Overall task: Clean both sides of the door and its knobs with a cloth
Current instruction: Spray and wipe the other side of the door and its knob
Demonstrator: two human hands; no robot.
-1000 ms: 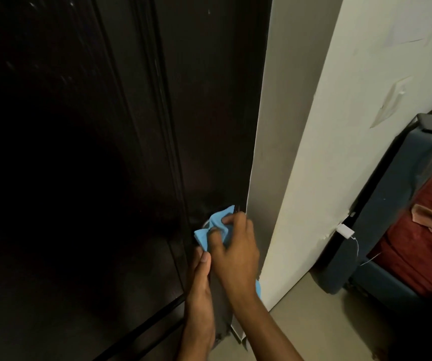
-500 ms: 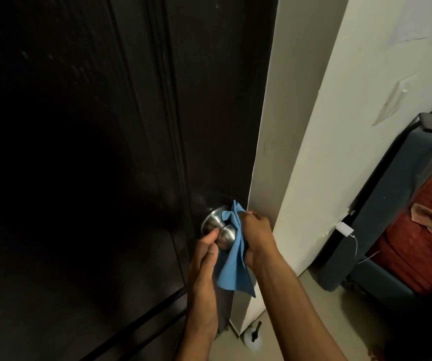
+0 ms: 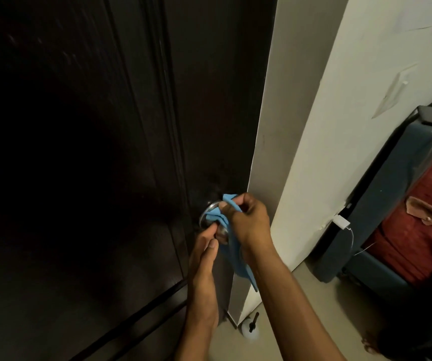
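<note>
Wiping the round silver metal knob [image 3: 211, 217] on the dark wooden door [image 3: 105, 152], the right hand [image 3: 248, 220] pinches the blue cloth [image 3: 232, 246] at its 3 o'clock while the left hand [image 3: 204, 259] grips it at 6, so turning the cloth around the knob likely comes next.

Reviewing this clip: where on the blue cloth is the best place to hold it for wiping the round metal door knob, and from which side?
Judging by its pose, grip the bunched top of the blue cloth draped over the round metal door knob, coming from the right as the right hand does; the loose tail hangs below, clear of the left hand.
</note>
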